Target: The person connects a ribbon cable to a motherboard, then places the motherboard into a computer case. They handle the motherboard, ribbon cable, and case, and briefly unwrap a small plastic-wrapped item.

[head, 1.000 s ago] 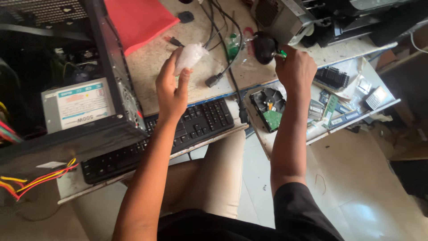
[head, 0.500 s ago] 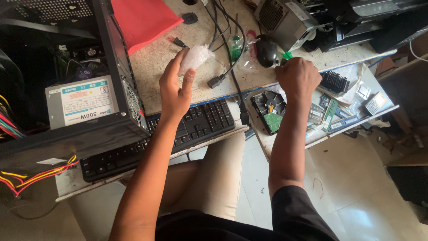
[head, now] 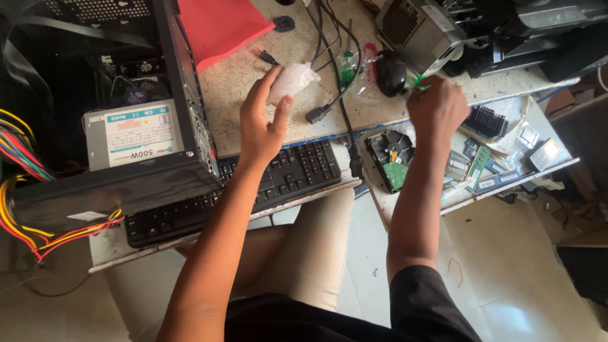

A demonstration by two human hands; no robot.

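My left hand (head: 261, 123) holds a small crumpled clear plastic bag (head: 289, 81) above the speckled desk (head: 240, 76), just past the black keyboard (head: 253, 183). My right hand (head: 437, 109) is closed around a thin green-handled tool (head: 418, 82), whose tip pokes out above the fist, beside a black computer mouse (head: 391, 74). An open hard drive (head: 389, 155) with a green circuit board lies on the pull-out tray below my right wrist.
An open computer case (head: 107, 95) with a grey power supply (head: 130, 133) and coloured wires stands at left. A red sheet (head: 221, 25), black cables (head: 335, 57), a grey metal box (head: 411, 25), memory sticks (head: 481, 168) and a black heatsink (head: 484, 120) lie around.
The view has shifted a little. My right hand has drawn back from the mouse toward the desk edge with the green tool. My left hand keeps the plastic bag raised.
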